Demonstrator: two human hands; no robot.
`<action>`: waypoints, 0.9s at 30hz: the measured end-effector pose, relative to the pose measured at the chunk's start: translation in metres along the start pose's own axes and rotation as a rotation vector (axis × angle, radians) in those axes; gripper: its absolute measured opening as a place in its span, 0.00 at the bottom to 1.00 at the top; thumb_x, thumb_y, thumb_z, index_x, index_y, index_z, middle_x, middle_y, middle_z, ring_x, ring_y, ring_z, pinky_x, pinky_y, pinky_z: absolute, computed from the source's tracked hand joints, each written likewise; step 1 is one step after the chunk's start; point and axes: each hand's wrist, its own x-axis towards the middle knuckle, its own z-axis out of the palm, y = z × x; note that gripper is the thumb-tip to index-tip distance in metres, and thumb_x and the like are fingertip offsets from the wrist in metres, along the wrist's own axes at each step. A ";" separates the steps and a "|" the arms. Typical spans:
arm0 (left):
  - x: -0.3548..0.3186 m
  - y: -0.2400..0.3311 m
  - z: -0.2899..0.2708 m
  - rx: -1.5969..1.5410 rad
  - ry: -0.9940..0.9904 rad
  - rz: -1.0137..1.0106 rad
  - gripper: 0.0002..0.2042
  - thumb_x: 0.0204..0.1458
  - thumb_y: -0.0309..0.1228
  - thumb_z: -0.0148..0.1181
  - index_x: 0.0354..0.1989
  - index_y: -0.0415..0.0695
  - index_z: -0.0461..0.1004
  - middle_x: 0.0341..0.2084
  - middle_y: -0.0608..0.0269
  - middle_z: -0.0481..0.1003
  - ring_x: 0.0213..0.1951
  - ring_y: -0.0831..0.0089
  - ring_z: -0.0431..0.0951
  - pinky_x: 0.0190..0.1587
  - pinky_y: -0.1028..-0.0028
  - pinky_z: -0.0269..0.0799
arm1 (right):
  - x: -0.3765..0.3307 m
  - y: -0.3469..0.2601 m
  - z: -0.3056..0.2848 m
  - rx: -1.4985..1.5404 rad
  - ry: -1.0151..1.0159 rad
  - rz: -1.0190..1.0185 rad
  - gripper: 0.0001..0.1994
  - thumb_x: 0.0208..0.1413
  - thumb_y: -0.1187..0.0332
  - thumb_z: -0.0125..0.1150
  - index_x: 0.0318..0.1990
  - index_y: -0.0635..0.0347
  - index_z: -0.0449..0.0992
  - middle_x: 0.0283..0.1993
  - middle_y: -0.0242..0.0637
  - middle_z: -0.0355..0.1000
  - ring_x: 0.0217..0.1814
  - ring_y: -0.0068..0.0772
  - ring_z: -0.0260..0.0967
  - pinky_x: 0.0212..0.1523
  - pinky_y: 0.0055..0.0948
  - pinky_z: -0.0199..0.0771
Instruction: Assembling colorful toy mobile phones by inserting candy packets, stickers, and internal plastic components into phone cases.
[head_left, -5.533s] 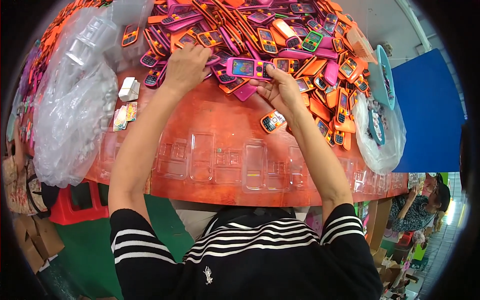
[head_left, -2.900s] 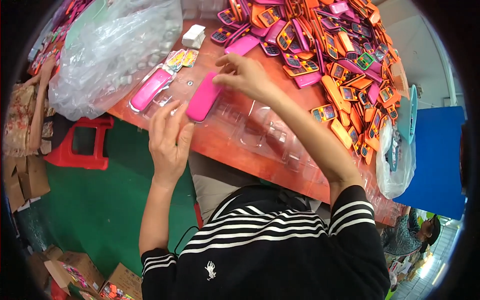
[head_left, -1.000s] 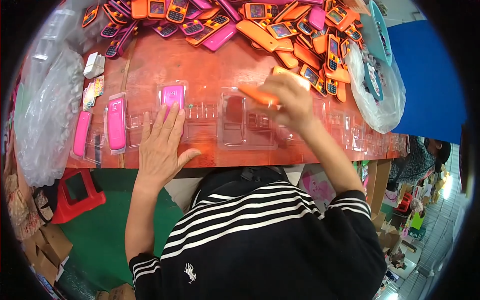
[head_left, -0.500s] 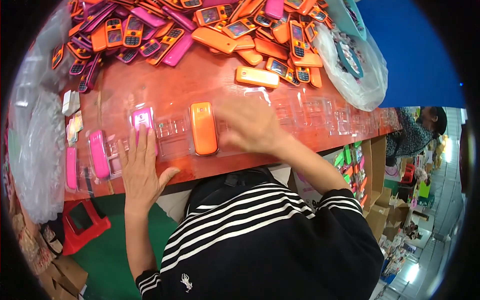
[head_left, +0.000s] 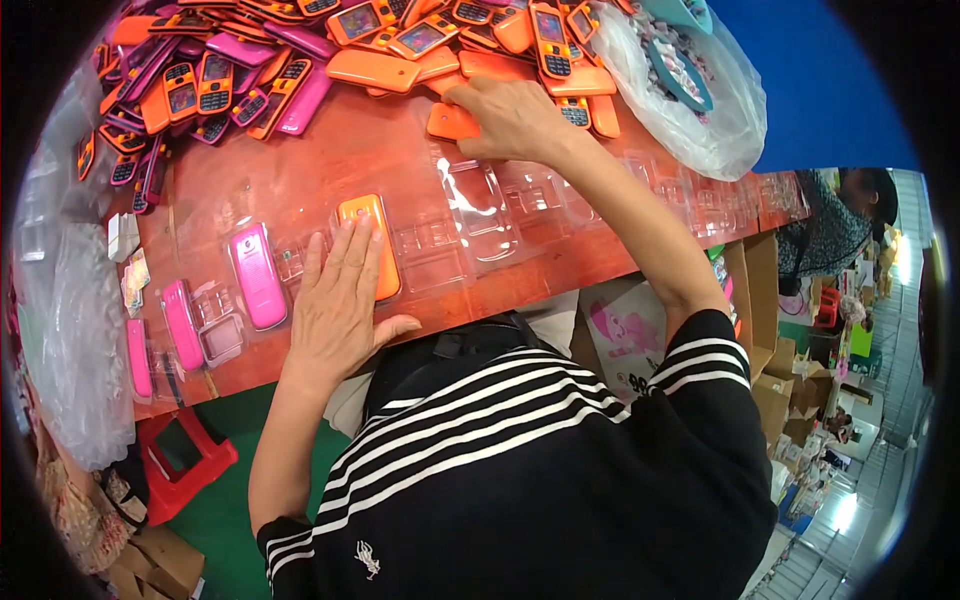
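Note:
My left hand (head_left: 338, 305) lies with its fingers stretched out over an orange toy phone (head_left: 389, 268), which sits back side up in a clear plastic blister tray. At the front of the heap, my right hand (head_left: 515, 118) has its fingers closed on another orange toy phone (head_left: 447, 122), partly covered by them. Left of my left hand, pink toy phones lie in the row of trays: one close by (head_left: 258, 278), another (head_left: 182, 325) further along, and one at the end (head_left: 139, 358). Trays without phones (head_left: 480, 210) run rightward from my left hand.
A heap of orange and magenta toy phones (head_left: 215, 85) covers the far side of the red table (head_left: 290, 180). A clear bag (head_left: 735, 130) lies at the far right. Small cards (head_left: 135, 275) and more plastic (head_left: 75, 340) are at left. A red stool (head_left: 185, 465) stands below; another person (head_left: 830, 225) is at right.
My left hand has shifted right from a pink phone onto the orange one. My right hand has moved away from the trays to the heap's edge and taken hold of an orange phone.

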 end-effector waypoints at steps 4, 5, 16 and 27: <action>0.001 0.002 -0.001 0.006 -0.027 -0.007 0.50 0.34 0.61 0.56 0.61 0.35 0.51 0.63 0.51 0.51 0.65 0.61 0.48 0.65 0.55 0.39 | -0.018 -0.006 -0.009 0.207 0.238 0.128 0.23 0.42 0.58 0.59 0.48 0.57 0.68 0.41 0.42 0.70 0.42 0.46 0.70 0.39 0.39 0.72; 0.000 0.002 -0.001 0.007 -0.029 -0.009 0.50 0.34 0.61 0.56 0.61 0.35 0.51 0.63 0.51 0.51 0.65 0.61 0.48 0.65 0.55 0.39 | -0.026 -0.016 -0.015 0.214 0.332 0.203 0.24 0.43 0.57 0.59 0.48 0.57 0.68 0.42 0.42 0.70 0.42 0.46 0.70 0.39 0.39 0.72; 0.004 0.009 -0.008 0.048 -0.013 0.006 0.52 0.33 0.62 0.55 0.61 0.32 0.51 0.62 0.48 0.52 0.65 0.57 0.49 0.65 0.52 0.38 | -0.100 -0.083 0.004 0.258 0.327 0.354 0.25 0.44 0.49 0.63 0.40 0.62 0.68 0.37 0.43 0.65 0.35 0.45 0.70 0.28 0.37 0.72; 0.075 0.059 -0.003 -0.131 0.024 0.199 0.49 0.36 0.61 0.57 0.60 0.33 0.54 0.61 0.47 0.54 0.65 0.58 0.50 0.65 0.55 0.37 | -0.018 0.071 -0.006 0.033 0.453 0.525 0.26 0.44 0.48 0.60 0.40 0.63 0.67 0.37 0.50 0.70 0.41 0.50 0.69 0.38 0.44 0.70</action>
